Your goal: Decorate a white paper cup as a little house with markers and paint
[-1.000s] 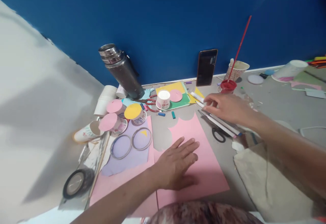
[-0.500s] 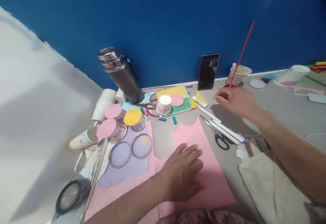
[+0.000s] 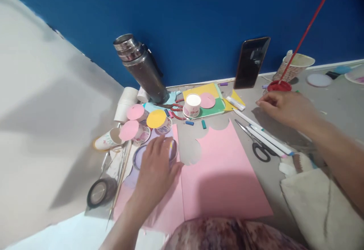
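Note:
My left hand (image 3: pixel 157 163) lies over two grey rings on a piece of lilac paper (image 3: pixel 131 178), its fingers stretched across the right ring (image 3: pixel 175 152) and thumb apart. The left ring (image 3: pixel 135 155) shows beside the fingers. My right hand (image 3: pixel 287 108) is above the table just in front of a red round dish (image 3: pixel 280 86) with a thin red stick (image 3: pixel 308 28) rising from it. Its fingers are curled in with the thumb close to them; whatever they hold, if anything, is hidden. Pink paper (image 3: pixel 224 170) with scalloped cut-outs lies between my hands.
Black-handled scissors (image 3: pixel 260 149) and white markers (image 3: pixel 267 140) lie right of the pink paper. Small paper cups with pink and yellow discs (image 3: pixel 156 118) stand left, before a steel flask (image 3: pixel 143 70). A phone (image 3: pixel 251 62) leans on the blue wall. Black tape (image 3: pixel 101 192) sits left.
My left hand has moved left from the pink paper onto the rings. My right hand stays by the red dish. The view has shifted, bringing more of the red dish into sight.

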Motion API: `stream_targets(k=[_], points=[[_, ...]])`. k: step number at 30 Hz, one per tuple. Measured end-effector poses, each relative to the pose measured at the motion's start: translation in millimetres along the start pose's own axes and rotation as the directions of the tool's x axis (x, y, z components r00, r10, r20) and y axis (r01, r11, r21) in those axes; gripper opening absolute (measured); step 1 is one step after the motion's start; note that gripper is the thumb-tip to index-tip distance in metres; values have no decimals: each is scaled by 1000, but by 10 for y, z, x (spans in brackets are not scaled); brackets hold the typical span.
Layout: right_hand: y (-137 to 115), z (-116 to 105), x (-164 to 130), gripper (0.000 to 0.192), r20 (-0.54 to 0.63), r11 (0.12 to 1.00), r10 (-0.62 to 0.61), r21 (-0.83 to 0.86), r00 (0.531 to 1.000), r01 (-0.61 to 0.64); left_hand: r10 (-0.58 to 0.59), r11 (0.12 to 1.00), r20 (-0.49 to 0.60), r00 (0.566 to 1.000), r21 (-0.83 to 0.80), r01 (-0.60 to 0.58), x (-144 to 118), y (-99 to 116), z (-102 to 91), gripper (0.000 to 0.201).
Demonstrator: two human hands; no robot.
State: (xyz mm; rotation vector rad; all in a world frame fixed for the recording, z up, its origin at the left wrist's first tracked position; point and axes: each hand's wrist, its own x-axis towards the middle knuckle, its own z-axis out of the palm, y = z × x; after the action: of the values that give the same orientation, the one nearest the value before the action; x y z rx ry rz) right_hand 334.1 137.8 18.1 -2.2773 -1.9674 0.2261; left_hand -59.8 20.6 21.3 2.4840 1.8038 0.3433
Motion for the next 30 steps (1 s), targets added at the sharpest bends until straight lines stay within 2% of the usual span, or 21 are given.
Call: stream_targets(k=[1, 4, 9, 14, 16, 19, 21, 23, 26, 30], points=[[-16, 13, -7, 32, -3, 1000, 0, -2, 1000, 0, -53, 998, 40, 998, 46, 51, -3, -85, -18, 63], [-75, 48, -36, 33, -2, 1000, -7, -18, 1000, 7, -117, 991, 93, 989, 82, 110, 5, -235, -49, 72], [-121, 70, -64, 32, 14, 999, -35, -38, 999, 36, -135, 991, 149, 980, 35, 131, 73, -246, -101, 70], [-99, 83, -51, 33, 33, 998, -43, -40, 999, 44, -158, 987, 138, 978, -17, 162, 134, -236, -92, 79], [-89, 92, -43, 33, 42, 998, -54, -32, 998, 55, -106, 989, 113, 988, -89, 116, 148, -161, -87, 86], [-82, 100, -38, 33, 51, 996, -80, -20, 995, 82, 67, 976, 15, 998, -206, -63, 189, 113, -61, 90], [-85, 97, -44, 34, 53, 995, -97, -18, 994, 98, 221, 940, 41, 974, -276, -201, 249, 366, -10, 87], [-92, 87, -56, 35, 49, 994, -107, -21, 993, 108, 315, 910, 43, 948, -297, -289, 336, 599, 72, 87], [-106, 66, -78, 35, 35, 993, -111, -31, 993, 112, 366, 909, 42, 930, -231, -348, 475, 799, 231, 92], [-106, 61, -81, 37, 37, 991, -135, -17, 990, 136, 347, 926, 50, 937, -178, -333, 546, 810, 392, 96]])
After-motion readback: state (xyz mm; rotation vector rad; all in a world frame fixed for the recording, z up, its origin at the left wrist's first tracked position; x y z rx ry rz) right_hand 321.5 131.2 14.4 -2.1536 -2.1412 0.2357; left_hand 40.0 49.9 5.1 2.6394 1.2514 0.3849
